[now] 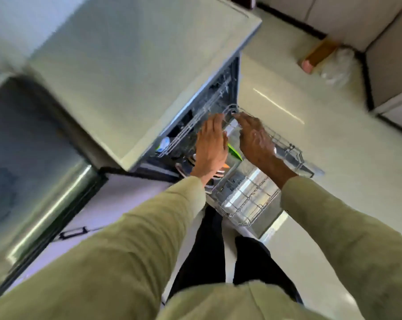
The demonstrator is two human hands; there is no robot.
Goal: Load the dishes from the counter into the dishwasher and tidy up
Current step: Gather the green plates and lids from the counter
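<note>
A: Pale glossy floor (333, 158), and a pale smooth bench (130, 72) far left. Nearest?

B: The open dishwasher (220, 93), lower wire rack (248, 204) pulled out.

A: The grips?

B: Left hand (211, 144) and right hand (255, 139), fingers straight, flank a clear glass dish (232, 132) on the upper wire rack (285, 144). Blurred; contact unclear.

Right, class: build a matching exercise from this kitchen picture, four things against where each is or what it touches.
Things:
1. left hand
2. right hand
3. upper rack
4. lower rack

Descriptions:
A. pulled out, bare wire, nearest the legs
B. pulled out, under both hands
C. on the clear container's counter side
D. on its floor side

Pairs: 1-C, 2-D, 3-B, 4-A
</note>
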